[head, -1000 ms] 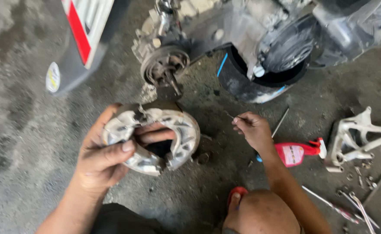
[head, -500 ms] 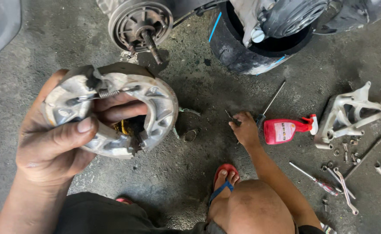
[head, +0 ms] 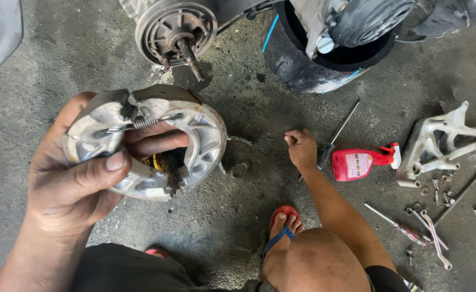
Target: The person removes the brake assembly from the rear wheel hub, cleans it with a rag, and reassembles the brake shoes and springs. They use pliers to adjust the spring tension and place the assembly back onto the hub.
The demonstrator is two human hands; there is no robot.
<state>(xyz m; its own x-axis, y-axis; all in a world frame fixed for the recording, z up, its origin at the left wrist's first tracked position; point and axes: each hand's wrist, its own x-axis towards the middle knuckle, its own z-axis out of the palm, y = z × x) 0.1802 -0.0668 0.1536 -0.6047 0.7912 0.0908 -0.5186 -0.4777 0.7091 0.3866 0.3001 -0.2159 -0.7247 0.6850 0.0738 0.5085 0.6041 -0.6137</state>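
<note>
At left of centre in the frame, the left hand (head: 73,184) was closed around a pair of brake shoes (head: 157,143), thumb across the near shoe and fingers (head: 151,141) passed through the middle opening. Shoes were grey metal, joined by a coil spring (head: 146,122) at the top, held up above the concrete floor (head: 238,216).

Right of centre, the right hand (head: 301,147) rested on the floor with fingers curled; whether it gripped anything could not be told. A screwdriver (head: 335,132) lay just beside it, a red spray bottle (head: 362,162) near that.

Upper left of centre: wheel hub with protruding axle (head: 178,35). Upper centre: black tyre (head: 308,70). Far right: metal bracket (head: 443,143), with loose tools (head: 427,227) below it.
</note>
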